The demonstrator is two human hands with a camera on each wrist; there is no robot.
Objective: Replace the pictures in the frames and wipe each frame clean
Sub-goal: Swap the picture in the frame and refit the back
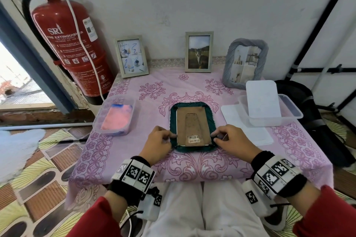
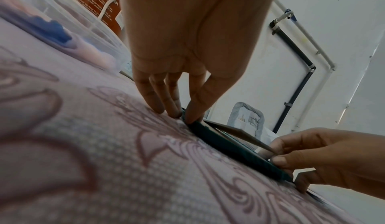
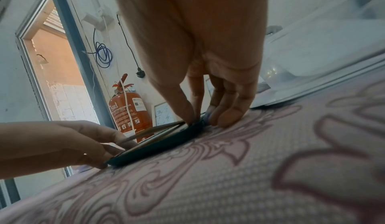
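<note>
A dark green picture frame (image 1: 173,121) lies face down in the middle of the pink floral tablecloth (image 1: 192,86). Its brown backing board (image 1: 192,123) carries a barcode sticker at the near end. My left hand (image 1: 172,136) pinches the board's near left edge, with its thumb on the green rim (image 2: 229,147). The right hand (image 1: 214,137) pinches the near right corner. In the wrist views the board (image 2: 239,133) (image 3: 154,129) stands tilted up off the frame, and a white layer shows under it. What is inside the frame is hidden.
Three upright frames stand at the wall: a silver one with sketches (image 1: 132,56), one with a cat photo (image 1: 199,52), and a grey twisted one (image 1: 245,63). A clear tub holds a pink-blue cloth (image 1: 115,115) on the left. Another tub (image 1: 292,109) with white sheets sits right. A fire extinguisher (image 1: 71,48) hangs left.
</note>
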